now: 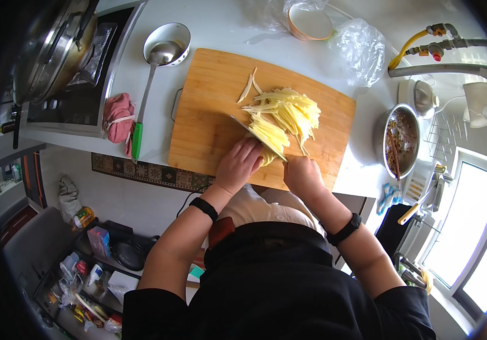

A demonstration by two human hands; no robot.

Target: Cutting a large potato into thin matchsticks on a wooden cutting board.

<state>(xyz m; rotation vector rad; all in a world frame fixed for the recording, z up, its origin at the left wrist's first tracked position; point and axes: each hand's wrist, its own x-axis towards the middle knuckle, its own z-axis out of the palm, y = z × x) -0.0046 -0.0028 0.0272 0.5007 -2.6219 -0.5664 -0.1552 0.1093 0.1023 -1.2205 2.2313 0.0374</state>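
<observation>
My right hand (305,175) grips the handle of a kitchen knife (260,139), whose blade slants up and left across pale yellow vegetable pieces. My left hand (240,162) presses down on the uncut part (267,157) close to the near side of the blade; its fingertips are partly hidden. Fresh strips (271,131) lie along the blade's far side. Beyond them a larger heap of cut strips (296,106) spreads over the wooden cutting board (209,93), with a few loose strips (247,88) to its upper left.
Left of the board are a white enamel pot (171,34), a green-handled ladle (145,97) and a pink cloth (119,117). A large lidded pan (52,46) stands by the cooktop (99,85). Rightward sits a metal bowl (411,144) of food with chopsticks; behind are a bowl (311,23) and plastic bag (360,51).
</observation>
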